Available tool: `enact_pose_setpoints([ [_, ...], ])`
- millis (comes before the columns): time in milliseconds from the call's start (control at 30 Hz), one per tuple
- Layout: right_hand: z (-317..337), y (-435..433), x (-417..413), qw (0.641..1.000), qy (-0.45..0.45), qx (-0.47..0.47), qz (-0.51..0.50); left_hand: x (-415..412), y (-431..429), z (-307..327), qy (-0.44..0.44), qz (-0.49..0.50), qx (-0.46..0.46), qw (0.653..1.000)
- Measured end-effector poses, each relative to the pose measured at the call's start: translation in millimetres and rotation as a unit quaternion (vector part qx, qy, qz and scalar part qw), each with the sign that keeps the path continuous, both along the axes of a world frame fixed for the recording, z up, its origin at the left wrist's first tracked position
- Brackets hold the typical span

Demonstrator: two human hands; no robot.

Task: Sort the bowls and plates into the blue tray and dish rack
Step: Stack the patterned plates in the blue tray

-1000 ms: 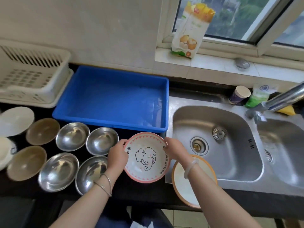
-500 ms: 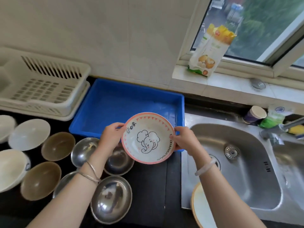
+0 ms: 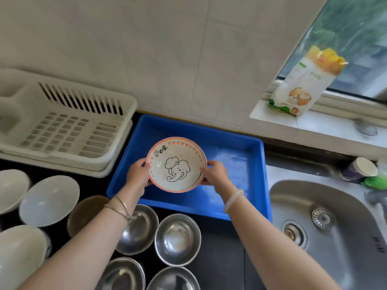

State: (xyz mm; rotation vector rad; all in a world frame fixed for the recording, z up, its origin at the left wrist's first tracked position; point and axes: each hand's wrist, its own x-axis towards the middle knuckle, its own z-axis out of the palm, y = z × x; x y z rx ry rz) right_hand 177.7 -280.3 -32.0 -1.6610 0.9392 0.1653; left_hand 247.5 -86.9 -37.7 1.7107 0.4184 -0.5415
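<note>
Nearest the camera: four steel bowls (image 3: 177,239) sit in two rows on the dark tabletop (image 3: 219,248), partly crossed by the left forearm. To their left are a brown bowl (image 3: 83,214) and several white bowls (image 3: 49,200), all upright, close together.

Mid-field: both forearms reach forward. The left hand (image 3: 137,174) grips the left rim of the elephant plate (image 3: 176,164), thumb on the upper face. The right hand (image 3: 214,173) grips the right rim, fingers curled under. The plate is pink-rimmed with a cartoon elephant, face up and tilted slightly toward the camera. It is held over the left-centre part of the blue tray (image 3: 249,185); whether it touches the tray floor cannot be told.

Right of the tray: steel sink (image 3: 343,237) with two drain fittings.

Farther left: the cream dish rack (image 3: 69,126), just beside the tray's left wall, nothing visible inside.

Farthest: tiled wall and a windowsill carrying a yellow-topped packet (image 3: 305,82).
</note>
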Motion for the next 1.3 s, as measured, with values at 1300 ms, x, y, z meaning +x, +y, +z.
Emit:
enact_pose_setpoints([
  [1300, -32, 52, 48, 0.943, -0.096, 0.247, -0.202, 31, 11, -34, 0.076, 0.137, -0.244, 0.957],
])
